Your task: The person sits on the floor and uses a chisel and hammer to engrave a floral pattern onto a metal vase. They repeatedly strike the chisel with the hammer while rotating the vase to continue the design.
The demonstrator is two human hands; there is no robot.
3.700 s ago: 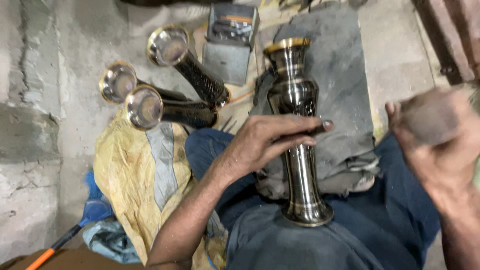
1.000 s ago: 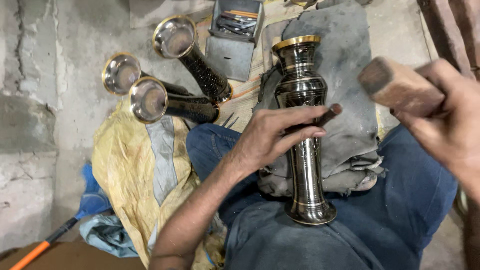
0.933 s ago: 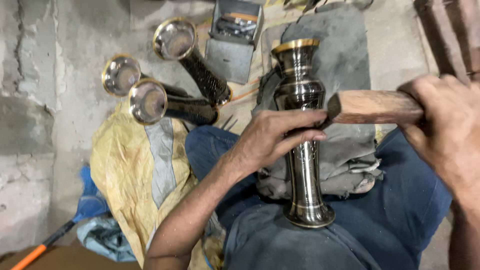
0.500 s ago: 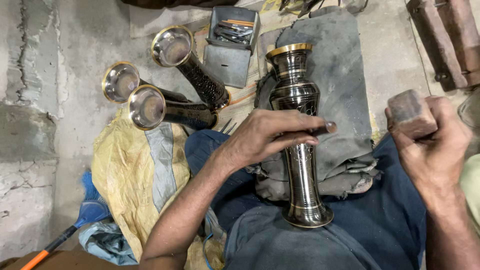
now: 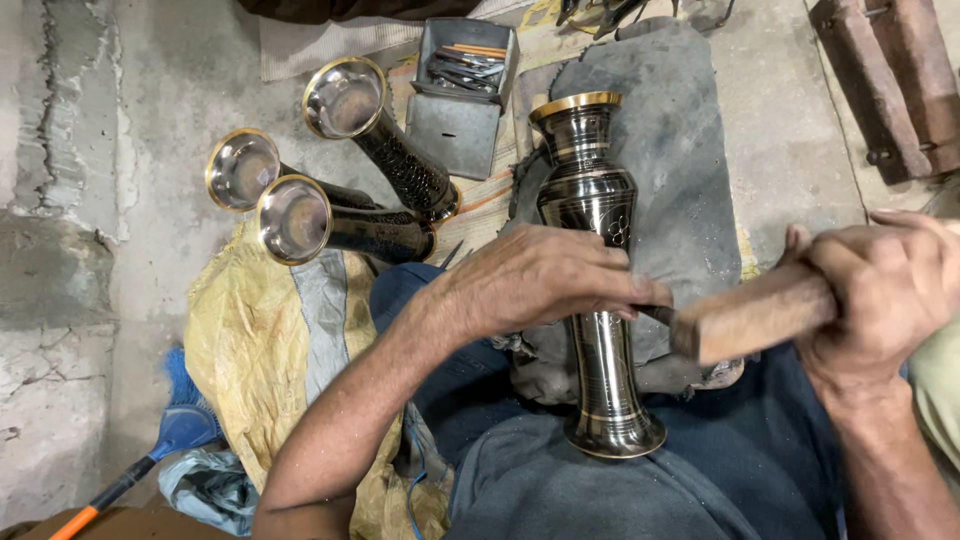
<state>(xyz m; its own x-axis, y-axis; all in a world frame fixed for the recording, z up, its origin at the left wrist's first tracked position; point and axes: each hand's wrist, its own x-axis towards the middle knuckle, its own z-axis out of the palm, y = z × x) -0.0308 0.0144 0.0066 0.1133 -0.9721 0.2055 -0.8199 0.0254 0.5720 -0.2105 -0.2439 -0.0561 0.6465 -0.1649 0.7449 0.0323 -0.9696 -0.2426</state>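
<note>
Setting: small metalworking workshop, work done seated on the ground. Bare concrete floor, rough and stained, cracked at left edge. Open grey metal box on the floor holds thin hand tools, apparently punches or chisels. Three finished dark metal vases with gilt rims lie together on their sides beside it. A fourth vase, same dark polished finish with engraved pattern, stands on a worn grey pad serving as work surface. Wooden mallet in use. Yellow sacking spread on the floor as a mat. Rusted metal bars at upper right. More tools at top edge, too cropped to identify.
</note>
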